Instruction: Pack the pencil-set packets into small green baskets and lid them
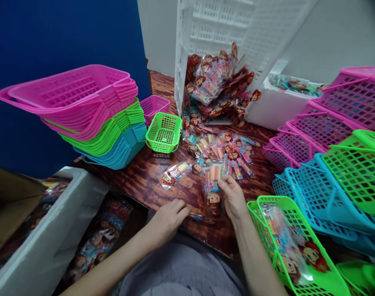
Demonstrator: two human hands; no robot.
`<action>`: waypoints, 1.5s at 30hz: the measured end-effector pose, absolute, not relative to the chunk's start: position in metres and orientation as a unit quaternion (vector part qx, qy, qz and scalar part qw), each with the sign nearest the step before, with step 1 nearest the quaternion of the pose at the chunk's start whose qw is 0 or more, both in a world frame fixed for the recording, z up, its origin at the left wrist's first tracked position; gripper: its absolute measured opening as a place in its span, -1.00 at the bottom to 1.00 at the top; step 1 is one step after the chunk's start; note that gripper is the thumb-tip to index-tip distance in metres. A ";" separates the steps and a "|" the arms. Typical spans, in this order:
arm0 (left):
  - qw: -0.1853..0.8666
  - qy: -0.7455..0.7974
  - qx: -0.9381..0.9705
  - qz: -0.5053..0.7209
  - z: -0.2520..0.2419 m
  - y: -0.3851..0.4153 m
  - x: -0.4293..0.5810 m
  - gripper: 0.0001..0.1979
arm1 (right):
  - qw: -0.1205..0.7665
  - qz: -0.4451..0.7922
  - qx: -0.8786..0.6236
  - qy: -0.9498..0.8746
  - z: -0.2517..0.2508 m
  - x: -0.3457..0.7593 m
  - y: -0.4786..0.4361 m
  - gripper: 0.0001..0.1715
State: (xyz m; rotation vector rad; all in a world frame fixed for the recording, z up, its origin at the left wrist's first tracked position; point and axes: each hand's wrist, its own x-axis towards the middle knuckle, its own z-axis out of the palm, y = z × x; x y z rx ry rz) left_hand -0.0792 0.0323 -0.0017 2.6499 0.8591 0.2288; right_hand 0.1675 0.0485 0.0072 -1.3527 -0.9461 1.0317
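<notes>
My right hand pinches the edge of a clear packet with pastel striped sticks and a brown-haired cartoon head on it. My left hand is at the table's front edge, fingers curled together; whatever is under them, if anything, is hidden. Just right of it lies a flat, bluish packet, seen edge-on. A single packet with a red-haired cartoon head lies beyond my left hand. Past my right hand spreads a loose pile of similar packets. At my right forearm stands a green basket holding packets.
A tipped white crate spills red-haired packets at the back. Nested pink, green and blue baskets rise at left; a small green basket stands beside them. More pink baskets and blue baskets line the right. A foam box is at lower left.
</notes>
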 end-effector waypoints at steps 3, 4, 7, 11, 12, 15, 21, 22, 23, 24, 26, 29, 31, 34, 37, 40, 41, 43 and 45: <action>0.148 0.317 0.929 0.120 -0.012 0.032 -0.078 -0.77 | 0.417 0.267 -0.636 -0.592 0.008 0.148 0.047 -0.63; 0.130 0.327 0.925 0.144 -0.015 0.032 -0.078 -0.77 | 0.349 0.237 -0.636 -0.646 0.007 0.139 0.041 -0.53; 0.065 0.353 0.912 0.197 -0.017 0.033 -0.079 -0.64 | 0.219 0.231 -0.613 -0.723 0.006 0.116 0.020 -0.30; 0.067 0.323 0.934 0.134 -0.010 0.038 -0.079 -0.30 | 0.180 0.373 -0.528 -0.742 0.019 0.121 0.022 -0.60; 0.073 0.315 0.940 0.112 -0.009 0.040 -0.079 -0.31 | 0.163 0.414 -0.496 -0.746 0.024 0.126 0.032 -0.73; 0.079 0.313 0.945 0.061 -0.005 0.045 -0.076 -0.59 | 0.136 0.380 -0.524 -0.749 0.034 0.128 0.078 -0.64; 0.106 0.341 0.934 -0.011 0.005 0.044 -0.079 -0.80 | 0.123 0.198 -0.640 -0.732 0.021 0.064 0.138 -0.70; 0.119 0.344 0.931 -0.023 0.006 0.042 -0.083 -0.74 | 0.119 0.190 -0.632 -0.742 0.017 0.058 0.137 -0.71; 0.132 0.343 0.929 -0.035 0.007 0.040 -0.088 -0.68 | 0.114 0.189 -0.615 -0.757 0.013 0.056 0.132 -0.74; 0.145 0.338 0.929 -0.046 0.007 0.039 -0.093 -0.63 | 0.109 0.193 -0.589 -0.777 0.009 0.058 0.126 -0.78; 0.167 0.329 0.928 -0.052 0.005 0.037 -0.102 -0.58 | 0.100 0.210 -0.541 -0.808 0.004 0.073 0.112 -0.90; 0.189 0.325 0.926 -0.036 0.006 0.038 -0.108 -0.58 | 0.105 0.209 -0.557 -0.797 -0.002 0.102 0.096 -0.86; 0.194 0.331 0.923 -0.037 0.010 0.040 -0.104 -0.60 | 0.113 0.180 -0.620 -0.755 -0.004 0.113 0.090 -0.69; 0.184 0.354 0.915 -0.051 0.017 0.045 -0.093 -0.66 | 0.104 0.173 -0.673 -0.712 -0.008 0.117 0.086 -0.63; 0.177 0.376 0.908 -0.041 0.022 0.046 -0.088 -0.68 | 0.090 0.213 -0.673 -0.702 -0.008 0.124 0.078 -0.79; 0.180 0.380 0.907 -0.020 0.021 0.043 -0.089 -0.69 | 0.094 0.220 -0.680 -0.694 -0.002 0.133 0.067 -0.92; 0.182 0.378 0.908 -0.013 0.019 0.042 -0.089 -0.71 | 0.104 0.223 -0.677 -0.694 0.002 0.133 0.062 -0.96; 0.187 0.376 0.908 0.000 0.013 0.038 -0.090 -0.72 | 0.140 0.264 -0.646 -0.702 0.011 0.129 0.051 -0.87; 0.187 0.377 0.906 0.033 0.004 0.034 -0.092 -0.67 | 0.185 0.346 -0.596 -0.701 0.021 0.123 0.040 -0.80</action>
